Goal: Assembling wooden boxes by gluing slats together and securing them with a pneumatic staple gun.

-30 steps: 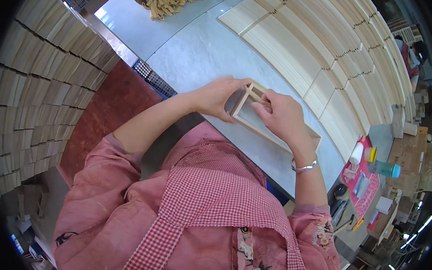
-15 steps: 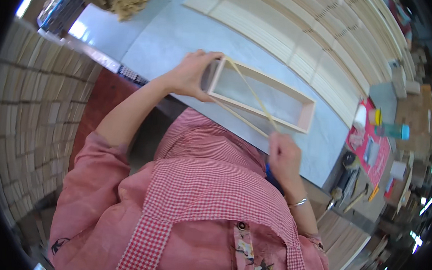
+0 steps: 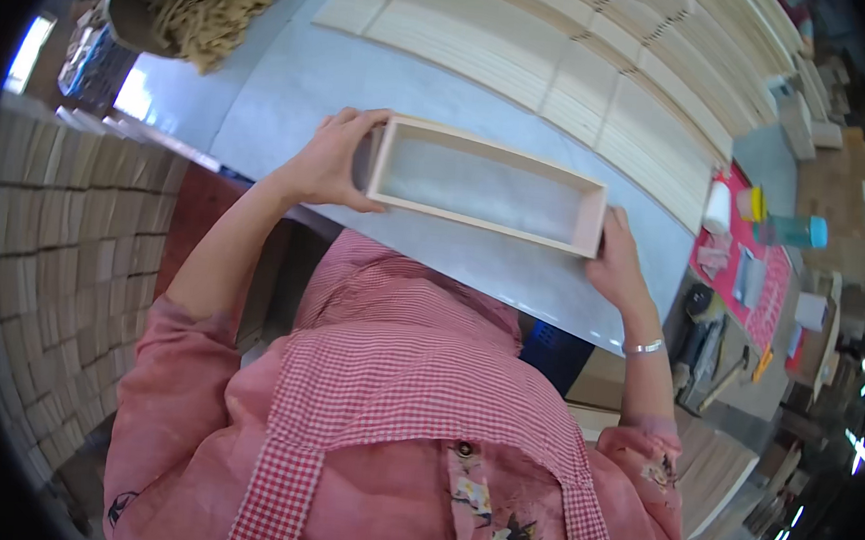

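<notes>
A long, shallow rectangular frame of pale wood (image 3: 495, 232) is held just over the pale tabletop. My left hand (image 3: 337, 166) is closed on its left end, with the thumb at the near corner and the fingers at the far one. At the opposite end, my right hand (image 3: 622, 263) grips the short side near the near corner. Through the frame's open middle the tabletop shows. I cannot make out the stretched band around the frame. A heap of tan rubber bands (image 3: 220, 4) spills from a container at the far left.
Rows of pale wooden strips (image 3: 488, 48) cover the table's far side. To the right, a pink cloth (image 3: 768, 283) bears a teal bottle (image 3: 791, 231) and a yellow-topped jar (image 3: 751, 204). A hammer (image 3: 724, 379) lies nearby. Wood pieces (image 3: 63, 244) are stacked high at the left.
My right hand has moved up and right, from pulling a stretched rubber band to gripping the frame's right end. The frame has shifted left and turned slightly. The stretched band no longer shows.
</notes>
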A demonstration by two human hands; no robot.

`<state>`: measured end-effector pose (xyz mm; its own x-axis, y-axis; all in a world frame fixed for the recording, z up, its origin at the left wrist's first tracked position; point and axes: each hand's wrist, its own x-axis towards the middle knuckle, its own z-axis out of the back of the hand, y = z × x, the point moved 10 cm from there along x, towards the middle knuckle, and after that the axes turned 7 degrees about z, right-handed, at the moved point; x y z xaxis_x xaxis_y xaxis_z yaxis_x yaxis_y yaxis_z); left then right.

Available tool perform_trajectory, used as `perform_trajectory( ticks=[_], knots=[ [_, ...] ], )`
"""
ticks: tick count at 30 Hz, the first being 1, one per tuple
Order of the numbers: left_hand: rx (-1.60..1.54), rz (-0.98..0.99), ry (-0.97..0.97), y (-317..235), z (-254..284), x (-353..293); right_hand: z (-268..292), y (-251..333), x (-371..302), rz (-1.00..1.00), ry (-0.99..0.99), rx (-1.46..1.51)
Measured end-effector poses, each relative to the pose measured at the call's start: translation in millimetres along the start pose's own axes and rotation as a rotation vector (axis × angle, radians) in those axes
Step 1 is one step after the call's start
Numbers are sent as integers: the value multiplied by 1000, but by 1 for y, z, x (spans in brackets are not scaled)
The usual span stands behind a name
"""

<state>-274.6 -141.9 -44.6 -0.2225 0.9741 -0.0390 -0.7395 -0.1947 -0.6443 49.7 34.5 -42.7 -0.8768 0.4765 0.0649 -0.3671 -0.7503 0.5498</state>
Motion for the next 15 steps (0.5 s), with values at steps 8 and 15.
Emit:
perform_trajectory(
  ticks=[8,15],
  knots=[
    [447,-126,-80,14,0,-11,-1,10,-2,-84,-129,105],
    [79,-265,-146,21,-11,-17,-11,-35,-31,-7,-258,155]
  ],
)
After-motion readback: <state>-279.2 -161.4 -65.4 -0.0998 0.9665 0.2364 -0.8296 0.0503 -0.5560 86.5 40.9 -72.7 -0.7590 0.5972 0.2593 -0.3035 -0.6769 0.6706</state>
